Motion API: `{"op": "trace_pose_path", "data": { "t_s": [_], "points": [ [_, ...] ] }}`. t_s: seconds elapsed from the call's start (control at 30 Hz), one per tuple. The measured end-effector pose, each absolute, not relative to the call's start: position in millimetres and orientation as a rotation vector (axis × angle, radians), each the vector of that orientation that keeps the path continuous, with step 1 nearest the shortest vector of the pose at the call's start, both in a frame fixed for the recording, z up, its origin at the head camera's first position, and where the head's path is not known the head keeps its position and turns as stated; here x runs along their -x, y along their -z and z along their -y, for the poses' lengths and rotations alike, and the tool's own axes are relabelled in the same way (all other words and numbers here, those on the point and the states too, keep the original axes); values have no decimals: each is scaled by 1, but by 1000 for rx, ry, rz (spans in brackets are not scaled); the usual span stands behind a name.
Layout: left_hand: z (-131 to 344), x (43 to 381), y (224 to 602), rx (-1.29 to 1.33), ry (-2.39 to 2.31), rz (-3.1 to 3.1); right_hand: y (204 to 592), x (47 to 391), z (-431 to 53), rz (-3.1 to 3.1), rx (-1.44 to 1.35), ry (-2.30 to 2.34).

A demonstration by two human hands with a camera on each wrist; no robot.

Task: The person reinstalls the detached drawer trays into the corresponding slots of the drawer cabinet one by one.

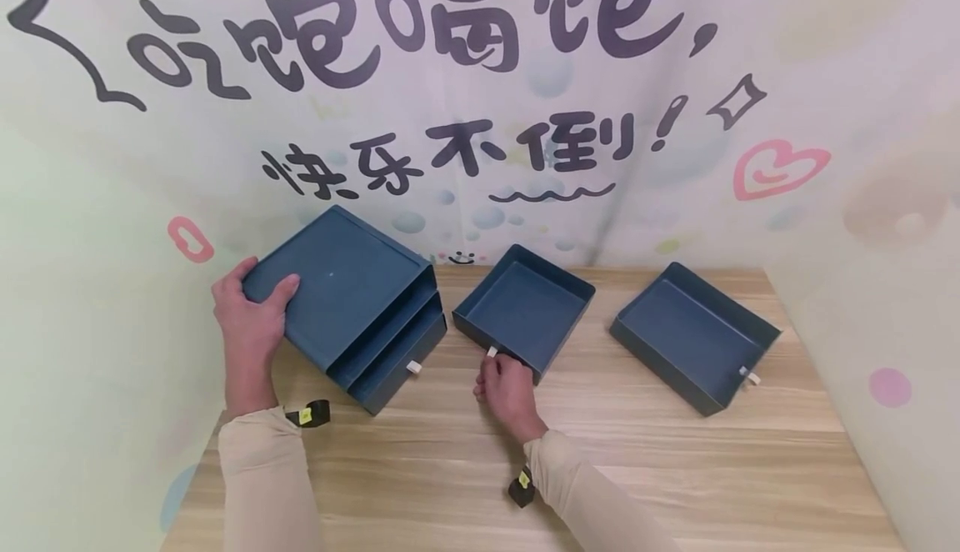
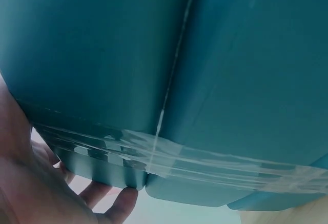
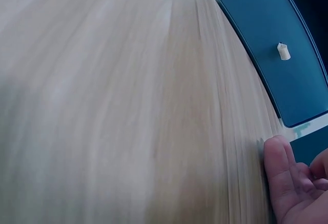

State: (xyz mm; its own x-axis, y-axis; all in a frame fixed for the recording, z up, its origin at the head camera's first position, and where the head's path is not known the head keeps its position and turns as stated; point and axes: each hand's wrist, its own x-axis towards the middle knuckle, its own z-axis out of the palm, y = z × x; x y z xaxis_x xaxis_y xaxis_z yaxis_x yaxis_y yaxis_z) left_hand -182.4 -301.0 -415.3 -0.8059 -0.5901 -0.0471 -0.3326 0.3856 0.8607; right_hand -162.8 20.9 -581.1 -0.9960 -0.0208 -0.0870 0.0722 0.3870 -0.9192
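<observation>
A dark blue drawer cabinet [image 1: 337,285] stands at the left, turned at an angle. Its upper two slots gape, while the bottom drawer [image 1: 401,373] with a white pull tab sits inside. My left hand [image 1: 255,310] grips the cabinet's far left corner, thumb on the top. In the left wrist view, clear tape [image 2: 169,157] wraps the cabinet's side. To its right lies a loose blue drawer [image 1: 525,306], bare inside. My right hand [image 1: 506,389] pinches this drawer's front, fingers curled beside its white pull tab [image 1: 492,352]. The right wrist view shows those fingers low against the table.
Another loose drawer [image 1: 690,335] lies at the right, its white tab facing right. All stand on a wood-grain table [image 1: 450,485] against a printed wall sheet [image 1: 465,118]. Black wrist cameras [image 1: 309,414] hang below both wrists.
</observation>
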Motion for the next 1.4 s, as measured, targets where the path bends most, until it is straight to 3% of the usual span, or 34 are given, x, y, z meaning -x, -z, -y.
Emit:
{"op": "trace_pose_path", "data": {
  "t_s": [1.4],
  "points": [
    [275, 182, 408, -879, 1194, 2438, 574, 147, -122, -2655, -144, 1364]
  ]
}}
